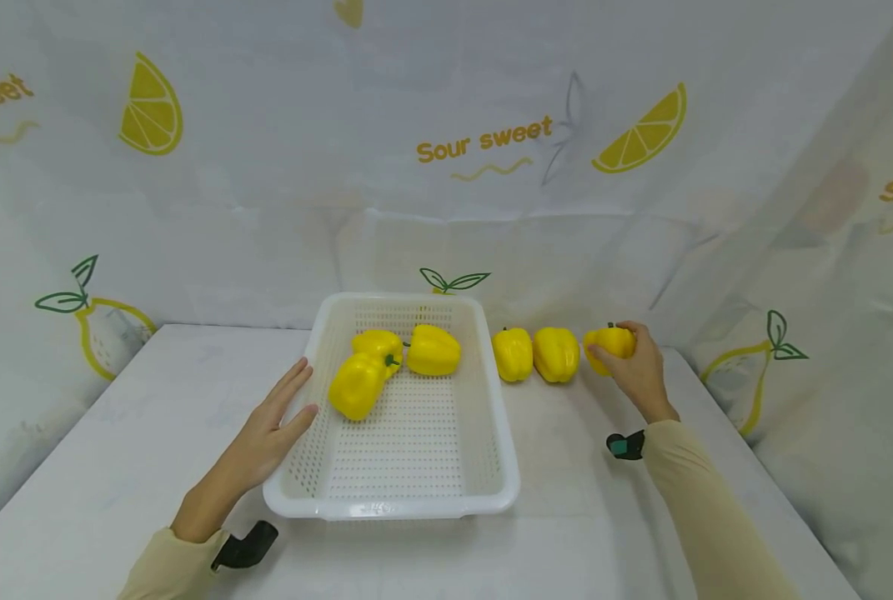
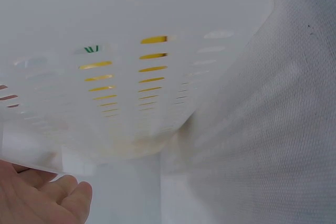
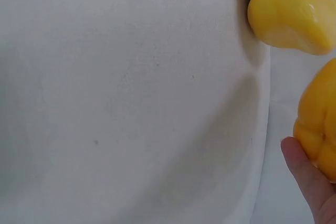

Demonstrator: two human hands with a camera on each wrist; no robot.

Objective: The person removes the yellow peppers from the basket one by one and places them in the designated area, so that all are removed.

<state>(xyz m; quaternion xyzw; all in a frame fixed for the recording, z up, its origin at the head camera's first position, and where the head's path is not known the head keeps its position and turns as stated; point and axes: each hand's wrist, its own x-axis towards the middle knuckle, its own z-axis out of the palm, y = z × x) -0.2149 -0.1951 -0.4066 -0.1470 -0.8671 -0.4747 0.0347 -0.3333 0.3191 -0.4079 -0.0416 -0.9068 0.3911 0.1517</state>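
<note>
At the right, my right hand [image 1: 641, 375] grips a yellow bell pepper [image 1: 617, 340] between thumb and fingers, its green stem pointing up. In the right wrist view, a finger [image 3: 307, 174] presses against the side of that pepper [image 3: 320, 124]. My left hand [image 1: 262, 442] rests at the left rim of a white perforated plastic basket [image 1: 393, 508], fingers extended. Inside the basket, toward the back left, lie three yellow bell peppers [image 1: 433, 350], two of them overlapping. From the left wrist view, the basket wall [image 2: 131, 3] shows yellow through its slots.
Two more yellow bell peppers, one [image 1: 513, 354] near the basket and another [image 1: 556, 354] beside it, stand in a row on the white table [image 1: 566, 517]. Behind the table hangs a white lemon-print cloth [image 1: 303, 167], which also covers the sides.
</note>
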